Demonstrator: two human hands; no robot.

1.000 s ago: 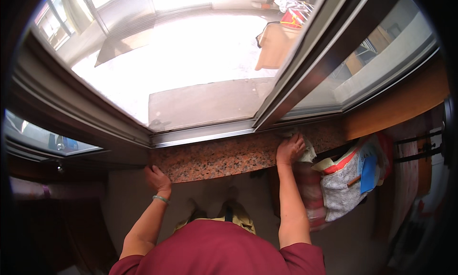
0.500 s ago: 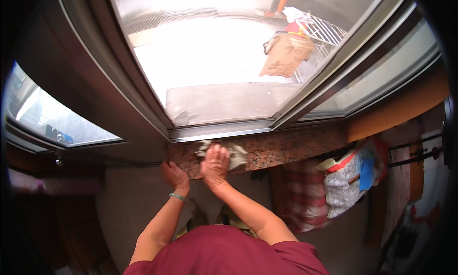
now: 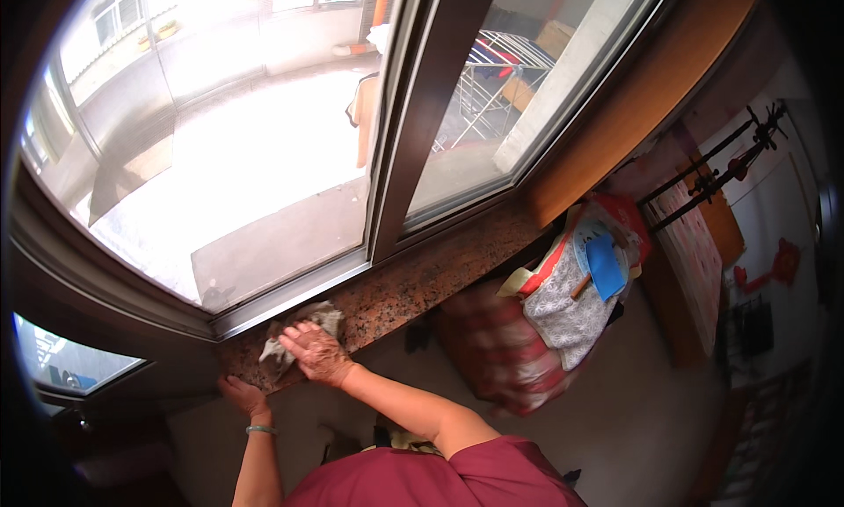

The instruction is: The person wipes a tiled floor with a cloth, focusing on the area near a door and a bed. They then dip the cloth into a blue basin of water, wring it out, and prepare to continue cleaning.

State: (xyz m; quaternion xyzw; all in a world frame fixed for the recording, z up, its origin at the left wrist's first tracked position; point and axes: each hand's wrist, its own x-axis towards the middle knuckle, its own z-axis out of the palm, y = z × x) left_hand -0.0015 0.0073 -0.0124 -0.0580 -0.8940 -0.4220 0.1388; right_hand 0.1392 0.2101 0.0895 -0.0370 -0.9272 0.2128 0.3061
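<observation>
A grey-white, crumpled cleaning rag [image 3: 323,316] lies on the speckled reddish-brown stone sill [image 3: 400,291], at its left end. My right hand [image 3: 318,353] presses down on it, fingers bent over the fabric, and part of the rag bulges out on both sides. Beside it, at the sill's front left corner, my left hand [image 3: 246,398] rests with nothing visible in it. Its fingers look slightly apart, though the tips are partly hidden. A pale green bangle [image 3: 261,429] circles my left wrist.
Behind the sill rises a sliding window with a dark frame [image 3: 420,111]. To the right, a red-and-white checked cloth [image 3: 501,344] and a patterned bag [image 3: 567,322] with a blue piece [image 3: 605,268] on it sit below the sill. A white drying rack [image 3: 492,76] stands outside.
My view has turned toward the right, so the window and sill now slant. The rag under my right hand is closer to the sill's left end. My left hand stays by the corner.
</observation>
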